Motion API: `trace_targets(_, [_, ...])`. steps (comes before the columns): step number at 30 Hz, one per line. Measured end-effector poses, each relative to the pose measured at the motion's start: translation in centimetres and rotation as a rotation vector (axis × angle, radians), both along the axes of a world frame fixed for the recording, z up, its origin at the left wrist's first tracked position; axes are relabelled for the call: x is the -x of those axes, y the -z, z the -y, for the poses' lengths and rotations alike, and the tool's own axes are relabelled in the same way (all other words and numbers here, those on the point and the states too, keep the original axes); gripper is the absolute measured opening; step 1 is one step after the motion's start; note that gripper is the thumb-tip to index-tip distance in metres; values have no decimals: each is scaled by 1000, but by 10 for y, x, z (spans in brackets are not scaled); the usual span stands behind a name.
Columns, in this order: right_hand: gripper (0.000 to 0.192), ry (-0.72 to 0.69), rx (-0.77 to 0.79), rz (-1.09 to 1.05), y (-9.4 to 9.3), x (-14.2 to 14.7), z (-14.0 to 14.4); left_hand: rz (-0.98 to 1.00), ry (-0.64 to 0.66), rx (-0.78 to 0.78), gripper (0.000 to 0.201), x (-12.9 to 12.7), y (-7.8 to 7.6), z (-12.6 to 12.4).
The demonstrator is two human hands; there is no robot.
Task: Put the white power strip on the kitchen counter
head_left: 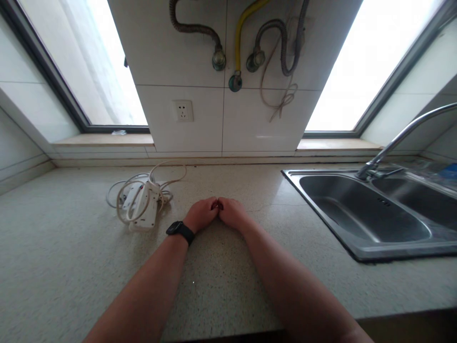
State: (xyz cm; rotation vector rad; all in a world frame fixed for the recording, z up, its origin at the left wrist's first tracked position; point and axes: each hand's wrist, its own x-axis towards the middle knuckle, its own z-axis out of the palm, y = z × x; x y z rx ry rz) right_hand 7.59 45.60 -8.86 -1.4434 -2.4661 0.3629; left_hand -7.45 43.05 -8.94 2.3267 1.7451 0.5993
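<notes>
Both of my arms reach forward over the speckled countertop [221, 286]. My left hand [202, 213], with a black watch [181, 232] at its wrist, is closed in a fist. My right hand [233, 213] is curled into a fist too, and the two meet knuckle to knuckle at the middle of the counter. No object shows in either one, though the insides of the fingers are hidden. Left of my left hand lies a white power strip [145, 205] with its cable looped loosely around it.
At the right, a steel double sink [360, 209] with a curved faucet [407, 133] is set into the counter. The tiled wall behind carries a socket [183, 111], a yellow gas hose [238, 43], braided hoses [196, 28] and a tied cord [285, 97]. Windows flank it.
</notes>
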Motion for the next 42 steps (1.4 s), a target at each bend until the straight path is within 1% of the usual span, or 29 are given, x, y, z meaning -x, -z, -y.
trace_targets(5, [25, 3, 10, 6, 0, 0, 0, -9, -20, 17, 16, -1, -1, 0])
trace_targets(20, [27, 5, 19, 14, -1, 0, 0, 6, -7, -1, 14, 0, 2, -1])
trace_targets(30, [27, 1, 16, 6, 1, 0, -1, -13, -27, 29, 15, -1, -2, 0])
trace_targets(37, [25, -1, -16, 3, 2, 0, -2, -7, -12, 11, 15, 0, 1, -1])
trace_targets(42, [26, -4, -10, 4, 2, -1, -2, -2, -3, 5, 14, 0, 2, -1])
